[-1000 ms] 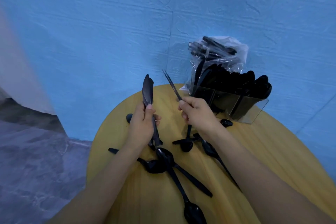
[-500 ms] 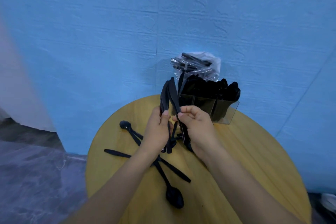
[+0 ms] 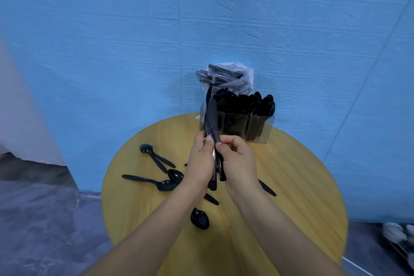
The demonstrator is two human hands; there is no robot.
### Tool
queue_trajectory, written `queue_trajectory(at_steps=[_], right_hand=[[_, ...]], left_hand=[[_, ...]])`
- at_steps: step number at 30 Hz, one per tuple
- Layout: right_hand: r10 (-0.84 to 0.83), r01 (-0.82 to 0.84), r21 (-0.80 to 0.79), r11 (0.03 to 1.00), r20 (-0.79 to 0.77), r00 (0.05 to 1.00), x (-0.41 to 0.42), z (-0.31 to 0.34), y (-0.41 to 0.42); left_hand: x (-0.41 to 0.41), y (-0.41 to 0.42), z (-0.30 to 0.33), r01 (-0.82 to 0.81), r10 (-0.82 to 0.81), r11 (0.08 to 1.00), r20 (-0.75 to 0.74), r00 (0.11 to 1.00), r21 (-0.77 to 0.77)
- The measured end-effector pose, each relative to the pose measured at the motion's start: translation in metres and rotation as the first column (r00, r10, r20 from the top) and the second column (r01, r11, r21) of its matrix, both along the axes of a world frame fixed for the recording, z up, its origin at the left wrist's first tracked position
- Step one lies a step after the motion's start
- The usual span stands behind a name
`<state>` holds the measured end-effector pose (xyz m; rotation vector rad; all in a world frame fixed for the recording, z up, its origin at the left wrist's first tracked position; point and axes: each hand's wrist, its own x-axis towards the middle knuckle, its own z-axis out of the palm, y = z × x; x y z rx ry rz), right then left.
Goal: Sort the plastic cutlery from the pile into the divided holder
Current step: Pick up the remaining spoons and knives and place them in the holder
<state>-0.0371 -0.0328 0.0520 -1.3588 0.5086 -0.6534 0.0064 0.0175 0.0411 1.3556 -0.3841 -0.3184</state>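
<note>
Both hands meet above the round wooden table [image 3: 302, 186], holding a bundle of black plastic knives [image 3: 211, 116] upright. My left hand [image 3: 200, 159] grips the bundle's handles from the left, thumb on top. From the right, my right hand [image 3: 238, 161] pinches the same handles. The blades rise in front of the clear divided holder [image 3: 259, 127], whose compartments are full of black cutlery. Loose black spoons [image 3: 165, 185] lie on the table to the left, and one spoon [image 3: 199, 218] lies below my hands.
A clear plastic bag of black cutlery [image 3: 226, 77] leans on the blue wall behind the holder. Another black handle [image 3: 267, 188] sticks out right of my right wrist. White objects [image 3: 396, 235] sit on the floor at the lower right.
My right hand brought its piece across to the left hand's knives, and both hands now hold one bundle together. The view has shifted, so the holder sits closer to centre.
</note>
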Motion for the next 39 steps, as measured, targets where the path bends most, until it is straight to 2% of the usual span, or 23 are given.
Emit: queue_trajectory(at_steps=[7, 12, 14, 16, 18, 20, 22, 25, 28, 31, 39], right_hand=[[-0.063, 0.063, 0.024, 0.998, -0.004, 0.998, -0.009, 0.000, -0.003], [-0.025, 0.027, 0.060, 0.998, -0.037, 0.999, -0.013, 0.003, -0.012], [0.006, -0.009, -0.036, 0.999, -0.070, 0.998, -0.017, 0.005, -0.016], [0.040, -0.074, -0.230, 0.970, -0.150, 0.988, -0.019, 0.011, -0.023], [0.057, -0.188, -0.438, 0.879, -0.295, 0.954, -0.018, 0.021, -0.034], [0.060, -0.284, -0.531, 0.798, -0.399, 0.915, -0.012, 0.032, -0.048], [0.110, -0.306, -0.463, 0.832, -0.404, 0.908, -0.004, 0.039, -0.060], [0.221, -0.302, -0.249, 0.920, -0.304, 0.927, 0.013, 0.046, -0.071], [0.338, -0.351, -0.035, 0.936, -0.195, 0.921, 0.031, 0.051, -0.076], [0.375, -0.373, 0.041, 0.927, -0.174, 0.911, 0.045, 0.059, -0.081], [0.438, -0.404, 0.197, 0.893, -0.181, 0.881, 0.083, 0.063, -0.096]], left_hand=[[-0.007, -0.005, 0.001, 0.056, -0.056, 0.998, 0.007, 0.998, -0.016], [-0.004, -0.005, -0.001, 0.095, -0.095, 0.995, 0.033, 0.995, 0.008], [-0.003, -0.005, -0.003, 0.133, -0.133, 0.991, 0.013, 0.991, 0.014], [-0.001, -0.003, -0.003, 0.171, -0.170, 0.985, -0.015, 0.985, 0.037], [0.003, -0.002, -0.002, 0.183, -0.182, 0.978, -0.012, 0.983, 0.101], [0.010, -0.002, 0.001, 0.197, -0.200, 0.971, 0.012, 0.980, 0.139], [0.017, -0.002, 0.006, 0.215, -0.224, 0.964, 0.042, 0.974, 0.154], [0.028, -0.001, 0.018, 0.268, -0.280, 0.951, 0.061, 0.958, 0.156], [0.039, 0.000, 0.027, 0.362, -0.381, 0.910, 0.063, 0.923, 0.200], [0.054, 0.001, 0.035, 0.429, -0.441, 0.880, 0.018, 0.897, 0.206], [0.096, 0.000, 0.050, 0.525, -0.561, 0.788, 0.026, 0.827, 0.322]])
